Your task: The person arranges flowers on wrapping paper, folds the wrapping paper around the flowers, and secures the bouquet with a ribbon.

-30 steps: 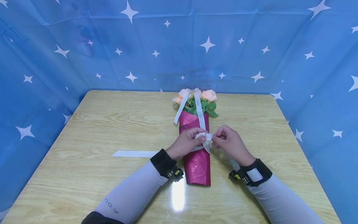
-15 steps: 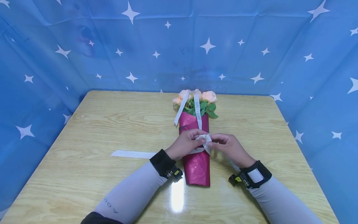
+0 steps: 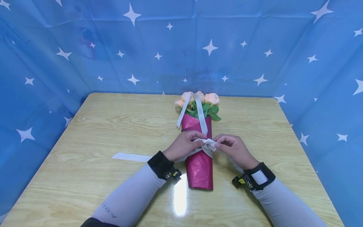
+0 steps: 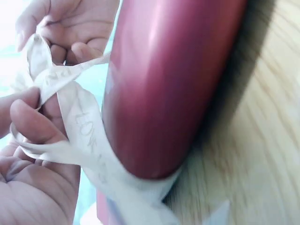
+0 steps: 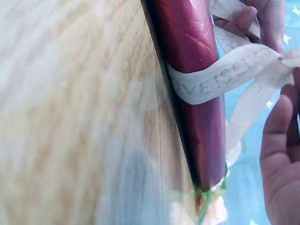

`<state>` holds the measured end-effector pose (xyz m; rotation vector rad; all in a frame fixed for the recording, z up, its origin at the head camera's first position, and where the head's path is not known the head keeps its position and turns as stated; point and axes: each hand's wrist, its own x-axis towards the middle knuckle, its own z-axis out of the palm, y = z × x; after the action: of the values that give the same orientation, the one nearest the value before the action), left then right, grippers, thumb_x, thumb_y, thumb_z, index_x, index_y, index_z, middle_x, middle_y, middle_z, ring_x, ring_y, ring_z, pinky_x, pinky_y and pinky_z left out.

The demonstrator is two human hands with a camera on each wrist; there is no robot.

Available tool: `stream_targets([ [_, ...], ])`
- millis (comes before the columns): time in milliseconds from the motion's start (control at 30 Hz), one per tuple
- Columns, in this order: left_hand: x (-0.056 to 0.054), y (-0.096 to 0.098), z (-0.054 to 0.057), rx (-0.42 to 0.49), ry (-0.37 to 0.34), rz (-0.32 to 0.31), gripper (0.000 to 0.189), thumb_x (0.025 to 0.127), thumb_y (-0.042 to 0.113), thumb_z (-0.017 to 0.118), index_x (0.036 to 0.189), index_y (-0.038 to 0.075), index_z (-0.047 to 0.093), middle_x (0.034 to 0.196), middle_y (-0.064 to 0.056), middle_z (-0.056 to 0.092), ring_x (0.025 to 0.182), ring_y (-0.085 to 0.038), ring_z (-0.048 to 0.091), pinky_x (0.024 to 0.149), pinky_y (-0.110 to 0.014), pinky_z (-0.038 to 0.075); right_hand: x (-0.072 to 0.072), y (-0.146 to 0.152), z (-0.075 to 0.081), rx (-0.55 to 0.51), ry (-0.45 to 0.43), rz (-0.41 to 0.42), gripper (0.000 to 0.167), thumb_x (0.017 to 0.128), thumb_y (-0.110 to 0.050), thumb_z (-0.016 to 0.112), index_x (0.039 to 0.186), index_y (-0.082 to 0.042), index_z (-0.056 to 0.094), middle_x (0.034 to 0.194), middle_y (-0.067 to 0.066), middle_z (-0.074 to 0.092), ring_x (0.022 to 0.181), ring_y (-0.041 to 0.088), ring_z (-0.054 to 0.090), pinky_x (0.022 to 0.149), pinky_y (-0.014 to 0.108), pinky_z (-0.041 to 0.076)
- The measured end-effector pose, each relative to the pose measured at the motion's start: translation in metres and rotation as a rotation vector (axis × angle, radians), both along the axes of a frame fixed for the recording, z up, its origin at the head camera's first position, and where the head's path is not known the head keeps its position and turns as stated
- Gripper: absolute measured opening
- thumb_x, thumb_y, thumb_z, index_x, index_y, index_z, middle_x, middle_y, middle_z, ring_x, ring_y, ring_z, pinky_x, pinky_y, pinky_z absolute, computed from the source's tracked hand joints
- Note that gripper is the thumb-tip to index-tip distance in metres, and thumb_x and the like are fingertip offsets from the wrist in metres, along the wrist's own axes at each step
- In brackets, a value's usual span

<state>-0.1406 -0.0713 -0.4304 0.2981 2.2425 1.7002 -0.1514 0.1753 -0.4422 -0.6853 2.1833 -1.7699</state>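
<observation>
A bouquet of pale peach roses [image 3: 211, 98] lies on the table, wrapped in shiny dark-pink paper [image 3: 199, 171]. White printed ribbon [image 5: 211, 83] circles the wrap, crossing at a bunched knot [image 3: 209, 144] on top. My left hand [image 3: 182, 145] pinches ribbon on the knot's left side; a strand loops over its thumb [image 4: 35, 122]. At the right side, my right hand [image 3: 233, 149] holds the bunched ribbon between thumb and fingers. One ribbon tail [image 3: 201, 116] runs up across the flowers. How the strands pass through the knot is partly hidden by the fingers.
The wood-grain table [image 3: 113, 126] is backed by a blue curtain with white stars [image 3: 241, 63]. Another ribbon tail [image 3: 131, 157] stretches left along the tabletop, partly behind the left wrist. A ribbon end [image 3: 183, 112] hangs over the bouquet's left side.
My left hand has shifted slightly left. The right fingers have moved in against the ribbon, and the loop between the hands has become a tighter, bunched knot.
</observation>
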Motion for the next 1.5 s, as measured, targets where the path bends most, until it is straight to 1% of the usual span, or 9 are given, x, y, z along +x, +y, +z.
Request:
stream_targets([
  [200, 0.002, -0.008, -0.001, 0.004, -0.015, -0.017, 0.022, 0.099, 0.018, 0.071, 0.12, 0.014, 0.075, 0.111, -0.003, 0.077, 0.092, -0.015, 0.068, 0.074, -0.024, 0.054, -0.003, -0.001, -0.002, -0.06, -0.048, 0.008, 0.01, 0.104, -0.01, 0.06, 0.098, -0.005, 0.066, 0.104, -0.006, 0.075, 0.098, 0.008, 0.068, 0.085, 0.023, 0.057],
  [433, 0.002, -0.009, 0.0, 0.022, 0.002, -0.025, 0.021, 0.1, 0.019, 0.071, 0.118, 0.01, 0.075, 0.107, -0.006, 0.078, 0.089, -0.01, 0.068, 0.074, -0.022, 0.053, -0.009, 0.001, 0.0, -0.365, -0.32, 0.157, 0.014, 0.11, -0.011, 0.047, 0.112, -0.016, 0.059, 0.077, -0.007, 0.069, 0.072, 0.005, 0.065, 0.082, 0.023, 0.059],
  [533, 0.002, -0.008, -0.001, 0.023, 0.014, -0.02, 0.02, 0.1, 0.019, 0.07, 0.116, 0.009, 0.075, 0.105, -0.007, 0.078, 0.086, -0.011, 0.067, 0.072, -0.021, 0.052, -0.011, 0.007, 0.003, -0.401, -0.398, 0.21, 0.015, 0.112, -0.014, 0.045, 0.12, -0.016, 0.057, 0.072, -0.007, 0.064, 0.062, 0.005, 0.063, 0.071, 0.022, 0.06],
  [600, 0.001, -0.008, 0.0, 0.019, 0.02, -0.009, 0.019, 0.1, 0.019, 0.07, 0.115, 0.009, 0.076, 0.103, -0.006, 0.078, 0.085, -0.011, 0.067, 0.073, -0.021, 0.052, -0.013, 0.01, 0.004, -0.368, -0.412, 0.211, 0.016, 0.112, -0.015, 0.046, 0.122, -0.016, 0.058, 0.077, -0.006, 0.064, 0.065, 0.006, 0.063, 0.07, 0.021, 0.059],
  [800, 0.001, -0.01, -0.001, 0.008, 0.012, 0.007, 0.019, 0.1, 0.02, 0.071, 0.114, 0.009, 0.076, 0.101, -0.006, 0.078, 0.086, -0.011, 0.067, 0.074, -0.023, 0.051, -0.016, 0.016, 0.004, -0.359, -0.428, 0.238, 0.022, 0.111, -0.006, 0.042, 0.119, -0.013, 0.061, 0.105, -0.001, 0.071, 0.099, 0.011, 0.074, 0.098, 0.03, 0.058],
  [967, 0.002, -0.01, -0.001, 0.02, 0.009, 0.011, 0.019, 0.101, 0.019, 0.069, 0.115, 0.008, 0.075, 0.101, -0.006, 0.077, 0.083, -0.01, 0.065, 0.071, -0.021, 0.051, -0.017, 0.02, 0.004, -0.457, -0.562, 0.309, 0.029, 0.109, 0.003, 0.039, 0.128, -0.009, 0.057, 0.1, -0.002, 0.064, 0.072, 0.004, 0.062, 0.08, 0.022, 0.061],
  [1100, 0.002, -0.013, -0.001, 0.048, -0.007, 0.008, 0.019, 0.102, 0.018, 0.067, 0.115, 0.007, 0.074, 0.084, -0.005, 0.07, 0.07, -0.01, 0.059, 0.061, -0.021, 0.048, -0.018, 0.028, 0.009, -0.196, -0.536, 0.275, 0.028, 0.107, -0.006, 0.054, 0.135, -0.006, 0.057, 0.102, 0.0, 0.064, 0.056, 0.004, 0.046, 0.055, 0.016, 0.046],
  [1233, 0.003, -0.018, -0.002, 0.016, -0.014, 0.01, 0.018, 0.102, 0.02, 0.067, 0.115, 0.01, 0.074, 0.073, -0.004, 0.06, 0.062, -0.011, 0.051, 0.053, -0.021, 0.041, -0.016, 0.042, 0.017, 0.17, -0.401, 0.222, 0.041, 0.103, -0.021, 0.066, 0.137, 0.002, 0.058, 0.088, 0.003, 0.063, 0.051, 0.009, 0.042, 0.048, 0.02, 0.039],
  [1500, 0.007, -0.031, -0.003, -0.099, 0.034, 0.05, 0.015, 0.099, 0.026, 0.072, 0.11, 0.02, 0.079, 0.079, 0.0, 0.063, 0.062, -0.014, 0.048, 0.057, -0.025, 0.041, -0.017, 0.08, 0.026, 0.397, -0.253, 0.116, 0.032, 0.104, -0.029, 0.065, 0.117, -0.001, 0.072, 0.069, 0.0, 0.052, 0.05, 0.015, 0.039, 0.047, 0.026, 0.036],
])
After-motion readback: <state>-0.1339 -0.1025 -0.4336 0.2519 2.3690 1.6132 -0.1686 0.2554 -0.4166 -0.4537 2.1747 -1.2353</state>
